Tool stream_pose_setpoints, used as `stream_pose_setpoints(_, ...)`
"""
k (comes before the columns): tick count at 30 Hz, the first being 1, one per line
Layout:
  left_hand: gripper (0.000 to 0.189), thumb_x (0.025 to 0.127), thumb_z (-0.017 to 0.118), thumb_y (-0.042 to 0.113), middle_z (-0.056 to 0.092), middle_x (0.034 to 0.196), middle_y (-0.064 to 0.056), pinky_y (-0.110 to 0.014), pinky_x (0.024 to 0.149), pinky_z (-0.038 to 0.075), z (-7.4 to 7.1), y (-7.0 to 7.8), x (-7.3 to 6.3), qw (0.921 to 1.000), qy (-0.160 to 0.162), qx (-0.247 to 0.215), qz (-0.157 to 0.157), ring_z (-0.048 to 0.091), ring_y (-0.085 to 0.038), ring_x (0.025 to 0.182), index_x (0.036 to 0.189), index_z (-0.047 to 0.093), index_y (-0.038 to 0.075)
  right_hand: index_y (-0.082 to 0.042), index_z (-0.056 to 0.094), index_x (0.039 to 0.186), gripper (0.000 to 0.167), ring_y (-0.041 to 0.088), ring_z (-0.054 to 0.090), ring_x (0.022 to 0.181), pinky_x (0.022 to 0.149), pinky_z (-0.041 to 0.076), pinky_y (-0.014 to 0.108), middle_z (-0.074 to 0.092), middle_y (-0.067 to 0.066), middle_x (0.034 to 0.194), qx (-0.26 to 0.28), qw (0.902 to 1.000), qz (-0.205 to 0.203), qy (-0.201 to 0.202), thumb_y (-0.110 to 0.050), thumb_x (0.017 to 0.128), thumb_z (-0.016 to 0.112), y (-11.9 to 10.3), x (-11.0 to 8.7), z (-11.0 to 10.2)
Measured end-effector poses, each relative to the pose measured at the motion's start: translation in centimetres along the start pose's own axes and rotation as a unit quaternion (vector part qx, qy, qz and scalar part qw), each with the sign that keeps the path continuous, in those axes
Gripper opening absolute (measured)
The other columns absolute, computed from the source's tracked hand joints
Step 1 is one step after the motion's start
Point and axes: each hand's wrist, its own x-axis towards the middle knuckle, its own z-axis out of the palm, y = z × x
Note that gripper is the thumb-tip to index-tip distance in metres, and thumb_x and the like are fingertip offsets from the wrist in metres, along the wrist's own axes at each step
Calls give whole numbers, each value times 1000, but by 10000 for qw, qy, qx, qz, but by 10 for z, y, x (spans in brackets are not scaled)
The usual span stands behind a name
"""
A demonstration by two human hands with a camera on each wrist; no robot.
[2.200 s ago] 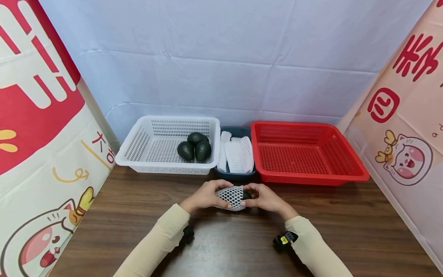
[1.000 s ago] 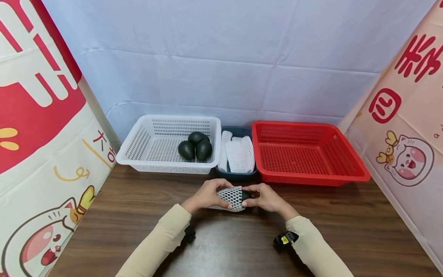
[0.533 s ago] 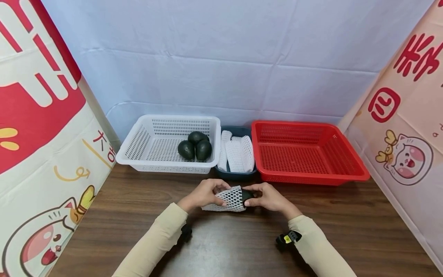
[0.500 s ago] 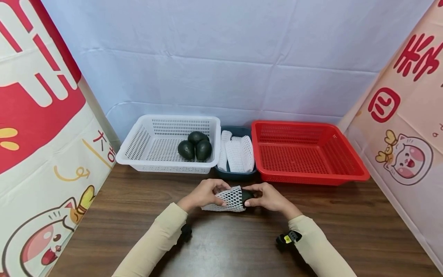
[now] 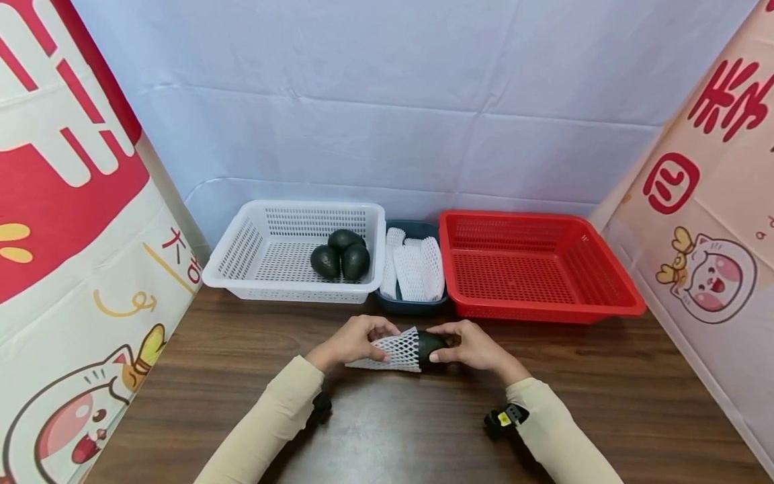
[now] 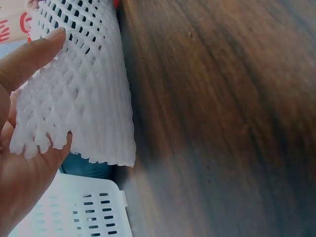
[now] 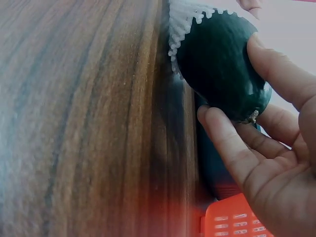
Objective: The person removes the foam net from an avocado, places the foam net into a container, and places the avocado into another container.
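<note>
A dark green avocado [image 7: 222, 64] lies partly inside a white foam net sleeve [image 5: 402, 351], its stem end bare and facing right. My right hand [image 5: 474, 349] grips that bare end between thumb and fingers, as the right wrist view shows up close. On the other side my left hand [image 5: 357, 341] pinches the sleeve, thumb in front and fingers behind. In the left wrist view the sleeve [image 6: 81, 89] hangs flat and loose past the hand at its ragged open end. Both hands are just above the wooden table [image 5: 387, 430], in front of the baskets.
A white basket [image 5: 290, 289] at the back left holds three avocados [image 5: 342, 255]. Beside it a dark blue basket [image 5: 414, 308] contains several foam net sleeves [image 5: 412, 272]. A red basket [image 5: 544, 310] stands at the back right. Printed cloth hangs on both sides.
The sleeve has slid left off the avocado, so more of the dark fruit shows at the right. My left hand has shifted slightly left with the sleeve, and its loose end reaches farther left.
</note>
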Motion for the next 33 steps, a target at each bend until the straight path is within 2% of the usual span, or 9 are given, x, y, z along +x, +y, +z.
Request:
stream_pose_setpoints(4,40,69,81,4,63,84,7,-27,64,47,0,1,0,10000,1,-52,19,55,-10,71,105,67,12,-5,63,118,49,16,56,85,71,47,30,64,4,105,20,10000,48,8,-27,78,76,0,0,1)
stream_pose_setpoints(11,52,67,83,11,62,101,6,-26,78,45,5,1,3,10000,-21,78,44,56,-9,90,115,63,13,-6,59,119,51,19,54,92,79,45,36,60,3,106,211,9996,194,-24,-31,78,75,-2,2,5)
stream_pose_setpoints(14,53,66,84,16,61,98,8,-25,78,45,9,3,6,9998,-37,202,86,56,-9,88,114,63,15,-7,56,121,54,19,52,95,81,44,37,58,3,108,200,9994,245,-114,-33,78,75,-3,4,8)
stream_pose_setpoints(21,52,65,86,21,61,94,8,-24,74,45,17,6,12,9995,23,311,84,56,-9,84,111,62,15,-6,54,121,57,19,52,91,78,44,35,57,3,104,37,9996,237,-150,-33,76,76,-7,7,14)
stream_pose_setpoints(33,54,64,85,20,61,94,8,-23,73,44,22,8,14,9985,35,543,-33,54,-8,82,112,60,16,-2,55,120,59,19,51,90,78,43,36,57,5,104,-73,9997,175,-177,-32,75,77,-7,10,16)
